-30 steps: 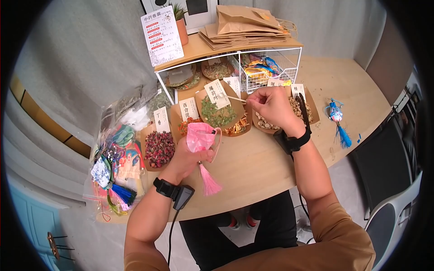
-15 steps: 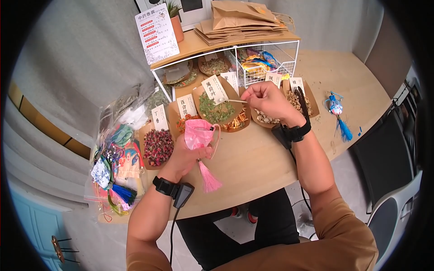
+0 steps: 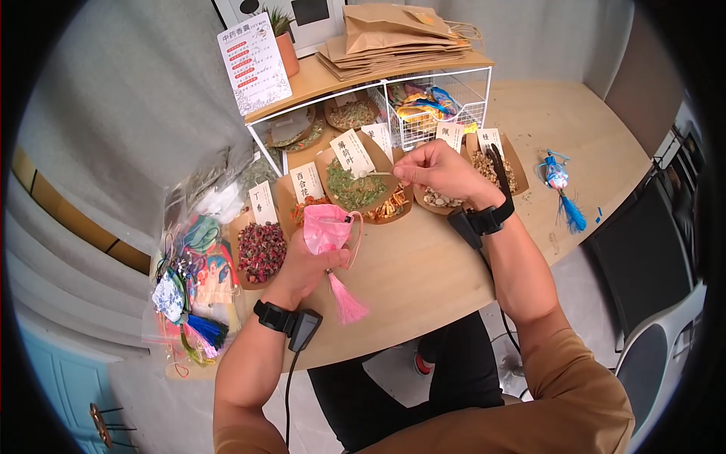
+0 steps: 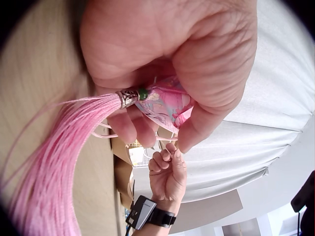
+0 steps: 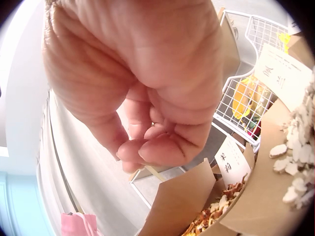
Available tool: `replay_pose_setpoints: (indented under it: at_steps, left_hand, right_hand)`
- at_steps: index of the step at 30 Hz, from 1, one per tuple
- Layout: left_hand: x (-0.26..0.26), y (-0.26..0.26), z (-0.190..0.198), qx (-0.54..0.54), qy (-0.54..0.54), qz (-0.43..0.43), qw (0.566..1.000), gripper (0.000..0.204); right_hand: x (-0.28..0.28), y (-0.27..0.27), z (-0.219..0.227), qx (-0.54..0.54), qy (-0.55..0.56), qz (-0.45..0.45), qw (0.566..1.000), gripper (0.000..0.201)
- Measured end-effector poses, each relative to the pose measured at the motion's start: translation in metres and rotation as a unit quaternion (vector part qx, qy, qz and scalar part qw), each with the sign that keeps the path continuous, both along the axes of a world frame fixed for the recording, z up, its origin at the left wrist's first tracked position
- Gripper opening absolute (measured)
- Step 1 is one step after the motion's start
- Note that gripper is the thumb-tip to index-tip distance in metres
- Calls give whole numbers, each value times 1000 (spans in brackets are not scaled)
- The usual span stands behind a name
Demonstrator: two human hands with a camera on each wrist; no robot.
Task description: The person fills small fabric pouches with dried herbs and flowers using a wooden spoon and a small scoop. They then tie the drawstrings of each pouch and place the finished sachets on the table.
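Observation:
My left hand (image 3: 301, 265) grips a pink drawstring pouch (image 3: 325, 229), its mouth facing up, above the front of the table. A long pink tassel (image 3: 348, 301) hangs below; in the left wrist view a metal cap and green bead (image 4: 143, 94) join it to the pouch. My right hand (image 3: 442, 175) pinches the handle of a small pale spoon (image 3: 380, 174) between thumb and fingers. The spoon's tip overlaps the green dried leaves (image 3: 349, 189) in a brown paper tray, just under its white label card (image 3: 352, 154).
Paper trays of rosebuds (image 3: 262, 250), orange petals and pale slices (image 3: 439, 198) surround the leaves. Behind stands a shelf (image 3: 370, 82) with a wire basket (image 3: 416, 136) and stacked paper bags (image 3: 401, 38). A blue tasselled sachet (image 3: 556, 176) lies right; bagged sachets (image 3: 200, 272) lie left.
The spoon in my right hand has moved down from over the label card to the green leaves. My left hand keeps its grip on the pouch. The head view has shifted slightly.

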State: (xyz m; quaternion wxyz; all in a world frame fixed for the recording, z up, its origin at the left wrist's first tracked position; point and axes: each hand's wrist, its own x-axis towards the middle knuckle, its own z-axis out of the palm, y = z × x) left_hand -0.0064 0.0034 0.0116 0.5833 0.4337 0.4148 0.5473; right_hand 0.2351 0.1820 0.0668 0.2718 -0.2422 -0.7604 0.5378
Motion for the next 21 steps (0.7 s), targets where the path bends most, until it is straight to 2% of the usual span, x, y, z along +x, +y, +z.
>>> replay_pose_setpoints:
  at_steps: [5,11,17,21]
  left_hand:
    - [2,-1,4,4,-6,-7,1000,45]
    - [0,1,-1,15,-7,-3,1000,44]
    - [1,0,1,13,-3,-1,1000,44]
    - [0,1,-1,11,-4,-4,1000,45]
  right_hand:
    - [-2,-4,3,-13,9,-20,1000,16]
    - [-4,-6,4,-20,82,-44,995,11]
    - [-2,3,-3,20,113,-109,987,9]
    - [2,6,-3,17,113,-94,989,8]
